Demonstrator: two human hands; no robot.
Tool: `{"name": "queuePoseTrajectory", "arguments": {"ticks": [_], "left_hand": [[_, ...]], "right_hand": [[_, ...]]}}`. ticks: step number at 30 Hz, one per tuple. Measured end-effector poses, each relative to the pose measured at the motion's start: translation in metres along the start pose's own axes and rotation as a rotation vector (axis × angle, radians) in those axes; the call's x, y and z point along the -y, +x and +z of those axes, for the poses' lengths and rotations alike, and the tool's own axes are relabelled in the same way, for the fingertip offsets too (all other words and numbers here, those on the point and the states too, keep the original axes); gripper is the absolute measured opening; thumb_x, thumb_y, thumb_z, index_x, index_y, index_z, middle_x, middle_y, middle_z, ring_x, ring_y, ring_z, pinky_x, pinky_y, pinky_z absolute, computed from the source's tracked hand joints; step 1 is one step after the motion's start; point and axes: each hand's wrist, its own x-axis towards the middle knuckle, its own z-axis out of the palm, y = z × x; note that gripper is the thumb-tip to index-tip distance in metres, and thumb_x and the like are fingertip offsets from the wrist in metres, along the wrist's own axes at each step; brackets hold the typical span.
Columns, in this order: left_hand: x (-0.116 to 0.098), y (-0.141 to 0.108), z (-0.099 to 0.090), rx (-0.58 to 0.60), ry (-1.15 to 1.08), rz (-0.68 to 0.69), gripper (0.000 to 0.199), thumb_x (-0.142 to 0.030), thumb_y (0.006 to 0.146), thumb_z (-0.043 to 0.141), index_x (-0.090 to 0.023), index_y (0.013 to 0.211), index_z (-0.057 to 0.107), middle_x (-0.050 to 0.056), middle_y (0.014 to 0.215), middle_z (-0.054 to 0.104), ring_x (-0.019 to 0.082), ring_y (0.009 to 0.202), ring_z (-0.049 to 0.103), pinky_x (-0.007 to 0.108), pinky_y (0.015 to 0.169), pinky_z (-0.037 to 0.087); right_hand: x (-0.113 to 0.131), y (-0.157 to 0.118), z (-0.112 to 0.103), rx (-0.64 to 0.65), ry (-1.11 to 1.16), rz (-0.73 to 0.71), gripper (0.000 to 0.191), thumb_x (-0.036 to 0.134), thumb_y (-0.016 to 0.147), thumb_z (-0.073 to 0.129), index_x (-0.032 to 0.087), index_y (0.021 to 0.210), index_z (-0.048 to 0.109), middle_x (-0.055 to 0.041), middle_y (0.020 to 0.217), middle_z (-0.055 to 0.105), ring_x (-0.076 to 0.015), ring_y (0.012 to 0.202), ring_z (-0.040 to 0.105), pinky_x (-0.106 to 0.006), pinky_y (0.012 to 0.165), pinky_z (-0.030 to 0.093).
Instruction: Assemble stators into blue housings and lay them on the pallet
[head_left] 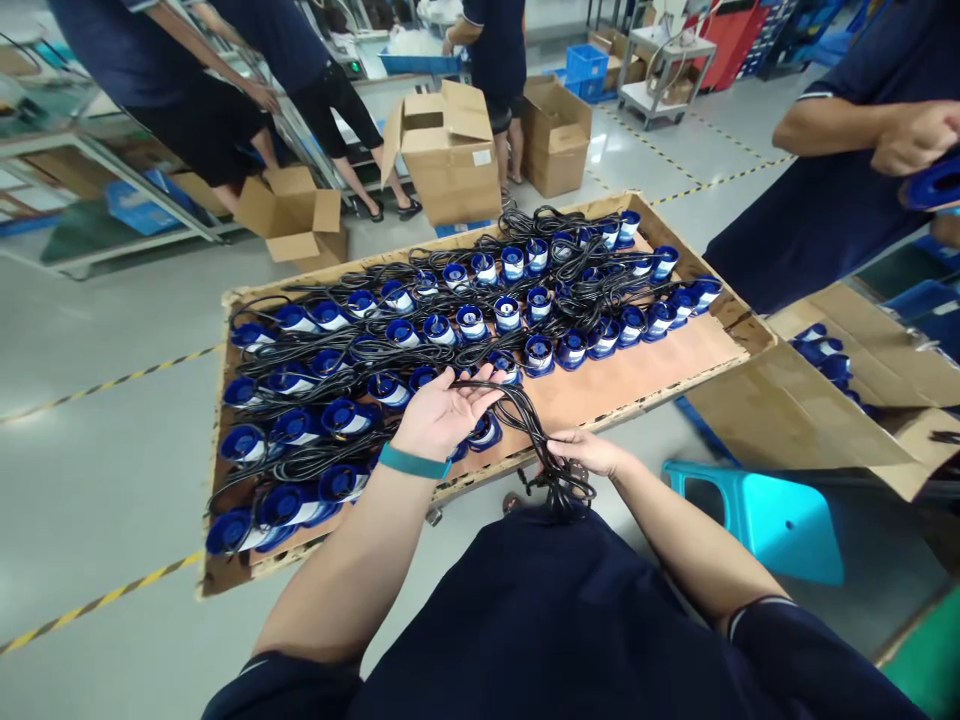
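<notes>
Between my hands stretches a bundled black cable, its loops hanging down in front of my shirt. My left hand is palm up with its fingers loosely curled, holding one end of the bundle across them. Lower down, my right hand pinches the bundle between thumb and fingers. Just beyond them is a shallow tray with a pinkish base, carrying rows of blue cup-shaped parts with white labels. Coiled black cables lie between these rows. Whatever is at the bundle's lower end is hard to make out.
A turquoise stool stands at my right, below an opened carton with blue parts. A co-worker's hand holds a blue part at the right. Other people stand at benches behind cardboard boxes.
</notes>
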Motion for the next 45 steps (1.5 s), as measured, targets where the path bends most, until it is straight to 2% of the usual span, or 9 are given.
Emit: {"name": "queuePoseTrajectory", "arguments": {"ticks": [6,12,20,22,28,33,37,41,45], "left_hand": [[-0.007,0.026,-0.007,-0.107,-0.073,0.072,0.039,-0.035,0.106,0.024,-0.014,0.088,0.052,0.013,0.091,0.070,0.027,0.101,0.073,0.036,0.074,0.064],[0.002,0.015,-0.033,-0.065,0.012,0.056,0.054,-0.045,0.105,0.027,-0.002,0.115,0.057,0.020,0.095,0.071,0.024,0.093,0.073,0.034,0.079,0.062],[0.007,-0.040,-0.069,0.160,0.238,0.086,0.072,-0.062,0.099,0.029,-0.001,0.122,0.061,0.031,0.123,0.065,0.032,0.110,0.068,0.046,0.101,0.052],[0.015,-0.057,-0.084,0.130,0.395,0.232,0.064,-0.061,0.098,0.040,-0.004,0.114,0.066,0.028,0.117,0.068,0.032,0.106,0.069,0.046,0.098,0.052],[0.054,-0.067,-0.144,-0.032,1.185,1.168,0.034,-0.044,0.082,0.073,-0.023,0.108,0.075,0.015,0.121,0.070,0.036,0.122,0.058,0.050,0.115,0.035],[0.058,-0.025,-0.153,-0.276,1.623,1.363,0.052,-0.044,0.086,0.068,-0.026,0.135,0.063,0.018,0.156,0.042,0.042,0.147,0.033,0.065,0.120,0.013],[0.052,0.001,-0.142,-0.198,1.790,1.287,0.067,-0.046,0.088,0.066,-0.017,0.147,0.049,0.023,0.159,0.033,0.042,0.152,0.021,0.068,0.121,0.009],[0.052,0.013,-0.139,-0.080,1.753,1.149,0.066,-0.050,0.087,0.064,-0.011,0.140,0.054,0.026,0.149,0.047,0.041,0.144,0.038,0.064,0.123,0.013],[0.050,0.015,-0.140,-0.106,1.717,1.116,0.060,-0.041,0.086,0.066,-0.011,0.137,0.056,0.026,0.148,0.048,0.041,0.145,0.036,0.062,0.124,0.014]], "right_hand": [[-0.003,-0.009,0.013,-0.058,0.207,0.068,0.054,0.064,0.076,0.076,0.017,0.096,0.060,-0.0022,0.076,0.069,-0.0206,0.069,0.069,-0.033,0.065,0.056],[-0.004,-0.037,0.041,-0.137,0.356,0.054,0.054,0.051,0.078,0.080,0.019,0.114,0.055,-0.0029,0.086,0.070,-0.0188,0.074,0.070,-0.029,0.068,0.056],[0.045,-0.034,0.063,-0.079,-0.120,0.002,0.045,0.040,0.070,0.087,0.019,0.096,0.056,0.0047,0.071,0.059,-0.0115,0.054,0.056,-0.024,0.051,0.046],[0.061,-0.035,0.062,-0.057,-0.190,0.017,0.038,0.039,0.074,0.083,0.018,0.094,0.058,0.0043,0.069,0.059,-0.0108,0.052,0.054,-0.023,0.048,0.043],[0.123,-0.039,0.036,-0.087,-0.259,-0.058,0.035,0.043,0.082,0.077,0.018,0.103,0.062,0.0002,0.077,0.061,-0.0108,0.054,0.052,-0.024,0.049,0.042],[0.173,0.000,0.042,-0.136,-0.541,-0.225,0.038,0.043,0.083,0.075,0.019,0.111,0.064,-0.0002,0.080,0.062,-0.0151,0.067,0.055,-0.028,0.062,0.048],[0.189,0.057,0.071,0.002,-0.793,-0.353,0.040,0.038,0.091,0.065,0.017,0.125,0.062,-0.0012,0.080,0.065,-0.0191,0.076,0.060,-0.032,0.073,0.050],[0.172,0.121,0.110,0.161,-1.231,-0.446,0.031,0.020,0.092,0.057,0.021,0.123,0.064,-0.0037,0.106,0.070,-0.0202,0.098,0.064,-0.030,0.087,0.049],[0.137,0.175,0.145,0.116,-1.681,-0.342,0.036,0.016,0.094,0.054,0.020,0.129,0.060,-0.0087,0.112,0.068,-0.0206,0.099,0.065,-0.029,0.085,0.049]]}}
